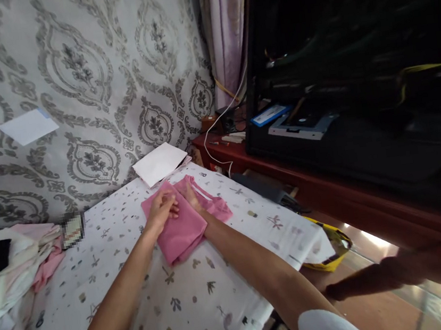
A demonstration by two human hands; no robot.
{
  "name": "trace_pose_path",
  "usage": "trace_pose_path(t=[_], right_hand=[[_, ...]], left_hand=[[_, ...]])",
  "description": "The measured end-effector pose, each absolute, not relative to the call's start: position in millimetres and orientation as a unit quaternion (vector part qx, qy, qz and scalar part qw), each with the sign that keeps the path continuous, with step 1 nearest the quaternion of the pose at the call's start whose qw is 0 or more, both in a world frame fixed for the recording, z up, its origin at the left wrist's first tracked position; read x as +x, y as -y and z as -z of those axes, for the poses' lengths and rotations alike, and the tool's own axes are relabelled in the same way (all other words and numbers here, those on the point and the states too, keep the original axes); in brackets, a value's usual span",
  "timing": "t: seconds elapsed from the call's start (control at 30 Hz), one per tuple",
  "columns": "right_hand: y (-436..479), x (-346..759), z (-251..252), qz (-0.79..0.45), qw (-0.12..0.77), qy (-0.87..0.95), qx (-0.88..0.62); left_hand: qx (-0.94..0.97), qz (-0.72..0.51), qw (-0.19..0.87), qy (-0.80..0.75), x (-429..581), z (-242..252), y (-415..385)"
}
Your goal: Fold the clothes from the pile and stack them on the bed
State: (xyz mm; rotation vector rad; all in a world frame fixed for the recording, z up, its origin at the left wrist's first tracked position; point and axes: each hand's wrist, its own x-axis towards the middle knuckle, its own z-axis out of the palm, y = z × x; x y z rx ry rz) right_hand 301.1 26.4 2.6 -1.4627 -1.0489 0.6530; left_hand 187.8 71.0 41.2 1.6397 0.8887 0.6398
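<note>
A folded pink garment [184,231] lies on the patterned white sheet [210,316] in front of me. My left hand [162,208] rests over its upper left part, fingers loosely curled and a little apart. My right hand [190,196] lies along the garment's fold, stretched out, with its fingers partly covered by the cloth. To the right of that hand, the garment's gathered edge and a narrow strap-like band [203,191] spread out in a single flatter part.
Behind the garment lies a white flat sheet [160,163] on folded cloth. Mixed clothes [7,282] are heaped at the left. A red-brown cabinet [285,165] with a large dark screen stands at the right, a white cable [210,129] hanging near it. Below is a yellow-black bag [331,264].
</note>
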Motion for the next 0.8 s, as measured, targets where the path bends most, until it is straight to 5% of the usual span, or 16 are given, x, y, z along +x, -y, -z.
trace_pose_path(t=[0.17,0.47,0.8], right_hand=[[-36,302,-9,-0.489,0.657,0.338,-0.463],[-2,304,-31,-0.64,0.648,0.186,-0.369],[73,307,-12,-0.537,0.626,0.268,-0.498]], left_hand=[[0.795,-0.279,0.36,-0.4,176,-39,-140],[0.81,-0.121,0.479,-0.315,199,-49,-186],[0.801,-0.196,0.498,-0.266,200,-71,-184]])
